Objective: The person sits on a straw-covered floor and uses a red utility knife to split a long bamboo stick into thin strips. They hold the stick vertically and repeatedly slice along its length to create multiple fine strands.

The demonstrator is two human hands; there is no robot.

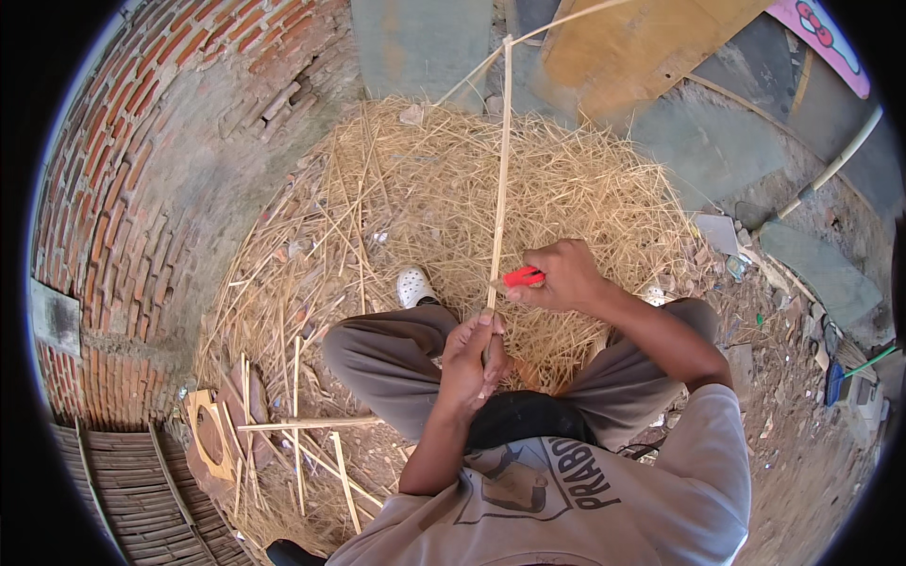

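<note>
A long, pale bamboo strip [502, 179] runs away from my lap toward the far wall, and its near end sits in my closed left hand [472, 354]. My left thumb presses along the strip. My right hand [562, 275] is closed around a red-handled knife [524, 276], just to the right of the strip and a little farther out than my left hand. The knife's blade end meets the strip or lies very close to it; the blade itself is too small to make out.
A heap of thin bamboo shavings [415, 179] spreads between and beyond my legs. Several cut strips [297, 424] lie at my left near a wooden piece with an opening [208, 434]. A brick wall [123, 198] rises on the left; boards [623, 57] lean at the far side.
</note>
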